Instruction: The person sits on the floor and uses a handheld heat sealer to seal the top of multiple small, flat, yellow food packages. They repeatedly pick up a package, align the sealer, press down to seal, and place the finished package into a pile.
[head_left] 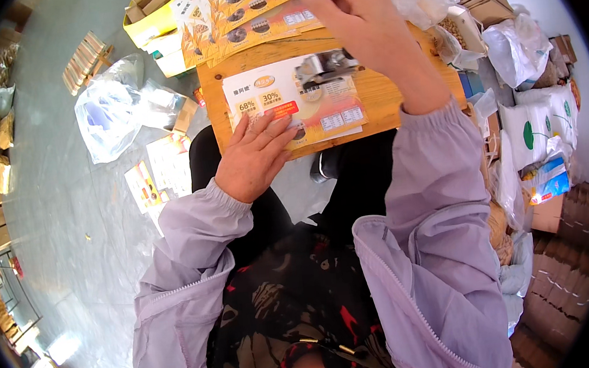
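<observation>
My left hand (253, 156) lies flat, fingers spread, on the near edge of a stack of printed orange-and-white sheets (343, 102). Above that stack is a blurred silver metal hand tool (319, 69), boxy like a hand stamp. Its dark end meets the underside of my right hand (368, 27), which is closed around what seems to be its hidden handle. The right thumb and fingertips are at the edge of the far printed sheets (246, 30), fanned in an overlapping pile. Whether they pinch a sheet is unclear.
The wooden table (410, 104) stands before my knees. A yellow box (151, 25) holding cardboard is at its far left. Clear plastic bags (110, 116) and loose printed sheets (167, 163) lie on the grey floor. White sacks (541, 120) and stacked flat cardboard (568, 265) line the right side.
</observation>
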The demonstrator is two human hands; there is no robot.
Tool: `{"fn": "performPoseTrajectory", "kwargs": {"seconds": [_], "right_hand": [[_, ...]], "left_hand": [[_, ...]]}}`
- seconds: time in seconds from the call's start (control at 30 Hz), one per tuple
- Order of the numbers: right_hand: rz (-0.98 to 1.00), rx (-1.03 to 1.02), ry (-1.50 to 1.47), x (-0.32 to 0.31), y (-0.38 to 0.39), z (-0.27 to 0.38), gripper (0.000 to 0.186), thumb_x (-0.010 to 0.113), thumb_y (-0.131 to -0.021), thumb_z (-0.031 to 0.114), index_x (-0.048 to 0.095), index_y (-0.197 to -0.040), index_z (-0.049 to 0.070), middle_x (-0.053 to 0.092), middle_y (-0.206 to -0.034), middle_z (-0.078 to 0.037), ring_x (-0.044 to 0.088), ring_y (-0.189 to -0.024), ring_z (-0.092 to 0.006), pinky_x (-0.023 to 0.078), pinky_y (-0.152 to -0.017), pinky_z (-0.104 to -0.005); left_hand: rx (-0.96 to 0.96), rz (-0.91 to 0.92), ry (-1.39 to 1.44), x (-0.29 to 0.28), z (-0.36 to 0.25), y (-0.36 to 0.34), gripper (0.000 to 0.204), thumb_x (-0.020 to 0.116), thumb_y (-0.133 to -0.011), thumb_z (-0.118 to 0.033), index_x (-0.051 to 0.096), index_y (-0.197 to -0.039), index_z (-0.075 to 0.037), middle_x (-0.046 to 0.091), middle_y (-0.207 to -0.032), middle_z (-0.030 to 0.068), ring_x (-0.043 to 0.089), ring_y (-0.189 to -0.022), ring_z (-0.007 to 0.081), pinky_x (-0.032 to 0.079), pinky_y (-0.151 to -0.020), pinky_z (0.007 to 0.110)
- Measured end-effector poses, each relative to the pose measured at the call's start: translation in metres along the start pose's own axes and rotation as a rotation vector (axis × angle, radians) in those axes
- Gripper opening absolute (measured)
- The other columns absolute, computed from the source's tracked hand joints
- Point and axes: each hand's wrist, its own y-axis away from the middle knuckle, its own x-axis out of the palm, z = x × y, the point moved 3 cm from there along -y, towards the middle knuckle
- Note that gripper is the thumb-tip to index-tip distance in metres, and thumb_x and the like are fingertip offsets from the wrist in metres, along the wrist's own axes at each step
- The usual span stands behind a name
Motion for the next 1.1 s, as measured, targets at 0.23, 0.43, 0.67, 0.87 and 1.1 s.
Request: {"fn": "performPoseTrajectory", "kwargs": {"seconds": [0.23, 0.43, 0.67, 0.87, 1.1], "right_hand": [[0.116, 0.070, 0.093, 0.049, -0.016, 0.008, 0.037, 0.054, -0.093, 0.038, 0.066, -0.086, 0.003, 0.069, -0.075, -0.015, 0.067, -0.074, -0.0331, 0.051, -0.068, -0.0427], [0.191, 0.093, 0.199, 0.066, -0.022, 0.001, 0.037, 0.050, -0.093, 0.038, 0.067, -0.090, 0.005, 0.071, -0.080, -0.015, 0.068, -0.077, -0.0338, 0.052, -0.072, -0.0448], [0.320, 0.075, 0.254, 0.076, -0.023, -0.001, 0.033, 0.052, -0.092, 0.038, 0.068, -0.090, 0.009, 0.072, -0.082, -0.013, 0.069, -0.081, -0.0318, 0.053, -0.074, -0.0436], [0.293, 0.126, 0.178, 0.096, -0.015, -0.019, 0.028, 0.055, -0.089, 0.036, 0.068, -0.089, 0.011, 0.072, -0.083, -0.011, 0.070, -0.083, -0.0321, 0.054, -0.075, -0.0433], [0.234, 0.074, 0.194, 0.099, -0.014, -0.020, 0.028, 0.056, -0.088, 0.036, 0.068, -0.088, 0.011, 0.072, -0.081, -0.011, 0.069, -0.080, -0.0318, 0.054, -0.071, -0.0447]], "left_hand": [[0.017, -0.001, -0.037, 0.006, 0.008, 0.004, 0.047, 0.063, -0.088, -0.004, 0.061, -0.134, -0.014, 0.056, -0.144, 0.0069, 0.046, -0.140, 0.0307, 0.028, -0.118, 0.055], [0.026, -0.053, -0.027, 0.008, 0.009, 0.004, 0.045, 0.063, -0.087, -0.004, 0.062, -0.132, -0.013, 0.058, -0.142, 0.0066, 0.047, -0.139, 0.0293, 0.030, -0.117, 0.055], [0.004, -0.044, -0.047, 0.004, 0.006, 0.001, 0.041, 0.065, -0.087, -0.005, 0.064, -0.128, -0.012, 0.059, -0.140, 0.0059, 0.049, -0.138, 0.0286, 0.031, -0.117, 0.055], [-0.011, -0.046, 0.009, 0.007, 0.005, 0.002, 0.039, 0.067, -0.088, -0.009, 0.065, -0.127, -0.012, 0.060, -0.140, 0.0058, 0.051, -0.136, 0.0283, 0.030, -0.116, 0.055], [0.001, -0.034, 0.026, 0.005, 0.006, 0.004, 0.042, 0.069, -0.087, -0.012, 0.064, -0.129, -0.012, 0.060, -0.140, 0.0064, 0.050, -0.136, 0.0289, 0.029, -0.117, 0.055]]}}
